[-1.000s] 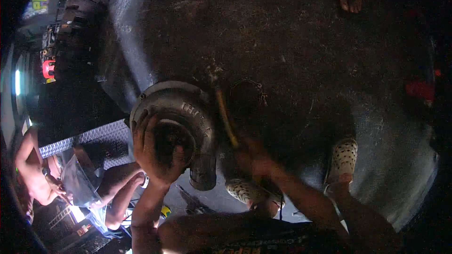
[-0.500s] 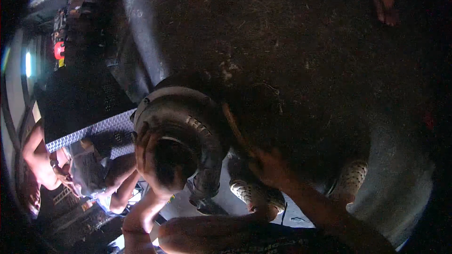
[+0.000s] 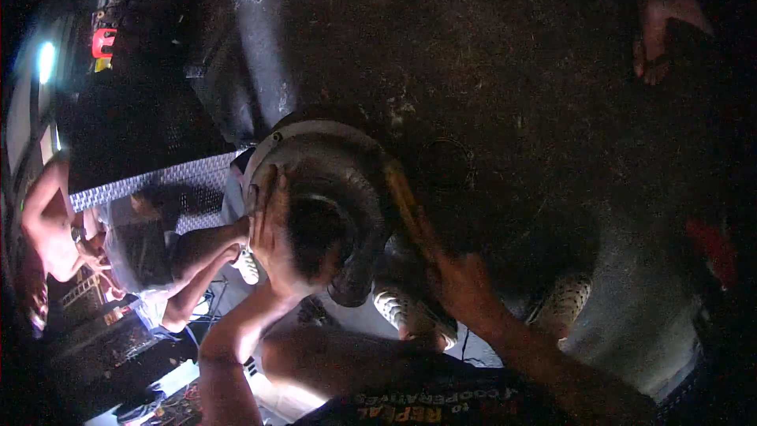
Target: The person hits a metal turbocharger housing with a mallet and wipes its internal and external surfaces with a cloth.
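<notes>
A round, dark, snail-shaped metal housing, like that of a blower, stands in front of me. Its wide round mouth is dark inside, and a curved spout bends down on the near side. My left hand grips the left side of that mouth, fingers long and close together, the thumb side hidden in shadow. On the right, my right hand is closed around a thin yellowish-brown stick-like tool. The tool's far end lies against or close beside the housing's right edge; dim light hides whether they touch.
White perforated shoes are on my feet below. At the left sits another person beside a dark block with a silver woven-pattern edge. Someone's sandalled foot stands at the far right on the dark, worn floor. A red thing lies at right.
The view has shifted, and the housing appears slightly higher and further right, its raised marking no longer readable. Both hands keep their holds. The foot at top right shows more fully.
</notes>
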Demonstrator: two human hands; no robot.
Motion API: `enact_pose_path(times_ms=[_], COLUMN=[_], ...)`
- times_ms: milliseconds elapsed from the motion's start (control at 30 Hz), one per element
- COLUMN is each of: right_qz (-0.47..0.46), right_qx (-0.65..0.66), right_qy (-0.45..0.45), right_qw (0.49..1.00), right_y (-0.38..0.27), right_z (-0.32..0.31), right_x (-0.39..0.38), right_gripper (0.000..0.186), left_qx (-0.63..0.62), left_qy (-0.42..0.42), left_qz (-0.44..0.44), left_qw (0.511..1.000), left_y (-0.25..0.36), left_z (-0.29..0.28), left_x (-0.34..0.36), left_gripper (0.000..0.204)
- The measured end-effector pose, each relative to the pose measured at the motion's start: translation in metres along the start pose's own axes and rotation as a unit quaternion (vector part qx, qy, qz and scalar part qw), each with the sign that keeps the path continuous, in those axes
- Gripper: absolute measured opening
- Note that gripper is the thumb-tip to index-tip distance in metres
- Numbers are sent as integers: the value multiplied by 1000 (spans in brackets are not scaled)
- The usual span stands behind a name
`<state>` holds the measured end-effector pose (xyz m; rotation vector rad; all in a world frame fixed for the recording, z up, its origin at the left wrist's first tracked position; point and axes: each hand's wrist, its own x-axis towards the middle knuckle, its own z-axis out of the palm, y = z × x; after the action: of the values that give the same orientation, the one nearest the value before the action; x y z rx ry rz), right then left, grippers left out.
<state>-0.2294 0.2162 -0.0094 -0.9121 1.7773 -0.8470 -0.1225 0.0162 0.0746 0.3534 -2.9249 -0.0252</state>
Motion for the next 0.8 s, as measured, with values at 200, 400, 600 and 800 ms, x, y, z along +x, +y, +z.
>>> enact_pose_path(times_ms=[200,400,600,800], right_qz=[-21,-15,-51,28], right_qx=[-41,40,-8,-106], right_qy=[66,150,106,80], right_qw=[997,988,993,991], right_y=[25,32,-5,-36], right_z=[15,29,-24,-7], right_x=[14,-47,32,5], right_gripper=[47,41,38,36], left_qx=[-32,-60,-132,-182], left_qy=[21,47,75,87], left_qz=[7,7,1,0], left_qw=[999,997,988,979], left_y=[-1,-8,5,-12], left_z=[3,11,16,11], left_x=[-2,-6,-2,-9], left_gripper=[81,82,79,74])
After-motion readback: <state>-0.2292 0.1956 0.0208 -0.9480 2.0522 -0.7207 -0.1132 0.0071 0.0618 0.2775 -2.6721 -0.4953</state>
